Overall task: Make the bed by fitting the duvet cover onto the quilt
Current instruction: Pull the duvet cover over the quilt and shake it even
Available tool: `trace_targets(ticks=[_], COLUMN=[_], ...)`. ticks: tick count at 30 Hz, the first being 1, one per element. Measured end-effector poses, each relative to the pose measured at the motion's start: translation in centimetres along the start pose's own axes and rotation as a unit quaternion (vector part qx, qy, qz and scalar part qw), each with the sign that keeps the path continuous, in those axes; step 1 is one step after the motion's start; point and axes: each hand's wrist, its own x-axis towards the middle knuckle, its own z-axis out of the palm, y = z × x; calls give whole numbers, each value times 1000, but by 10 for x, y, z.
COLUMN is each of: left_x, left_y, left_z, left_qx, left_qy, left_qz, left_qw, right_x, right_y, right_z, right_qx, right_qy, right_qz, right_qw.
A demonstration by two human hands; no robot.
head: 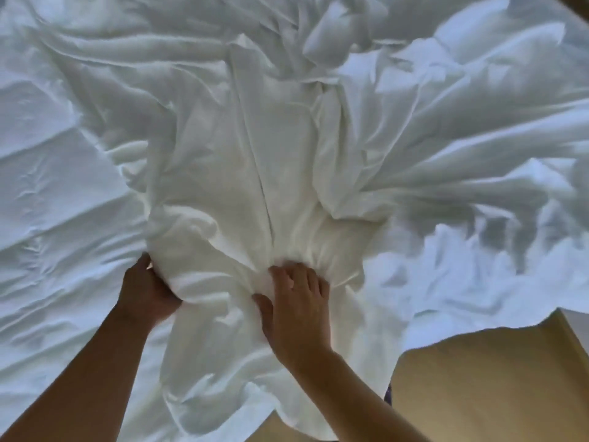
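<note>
Head view, looking down on a bed. White bedding fills nearly the whole field. At centre lies a bunched, warmer-toned white mass of cloth [255,173], gathered into long folds that run from the far side toward the person and narrow to a puckered neck just ahead of the hands. A straight seam or slit runs down its middle. Whether this mass is the duvet cover, the quilt, or one inside the other cannot be told. Around it spreads a flatter, cooler-toned white sheet [47,193], creased all over, with deeper billows at upper right.

The left hand [145,287] grips the left flank of the bunched cloth, fingers curled under the fabric and hidden, thumb on top. The right hand [296,304] lies on the gathered neck, palm down, fingers bent and pressing into the puckers, thumb spread to the left; whether it actually pinches cloth cannot be told. Both forearms are bare and enter from the lower edge.

At lower right the white cloth ends in a wavy edge that hangs over the bed's corner. Beyond it is tan floor [478,387], the only open ground in view. A small dark patch [388,395] shows at the cloth's edge there, too small to identify.
</note>
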Motion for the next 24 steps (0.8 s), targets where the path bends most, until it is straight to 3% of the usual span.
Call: trace_targets(ticks=[2,4,6,8,10,12,14,15,17,20,24], left_x=[-6,-12,-19,-18,-15,-7,-1,-2,1,-4,-15], left_y=[-18,-34,-39,-36,-33,-31,-25,-21,-14,-9,-11], left_z=[8,13,16,13,11,5,-7,-12,-22,-36,-86], left_qx=[25,42,68,129,251,334,321,298,253,191,169], left_qy=[-71,-129,-167,-186,-184,-99,-20,-28,-130,-281,-370], left_qz=[-1,-1,24,49,27,18,75,69,-5,-87,-137], left_qw=[997,991,983,973,950,937,944,952,959,936,903], right_x=[-47,-91,-116,-118,-108,-102,-106,-112,-131,-161,-187], right_y=[-22,-46,-68,-88,-105,-115,-120,-123,-133,-145,-144], right_z=[20,41,59,75,91,109,127,134,150,166,162], right_qx=[58,39,19,-4,-13,3,34,50,54,17,-26], right_qy=[71,9,-71,-69,-20,71,173,224,295,333,325], right_qz=[-4,34,124,193,221,232,258,270,298,318,359], right_qw=[996,999,990,979,975,970,950,935,906,888,874])
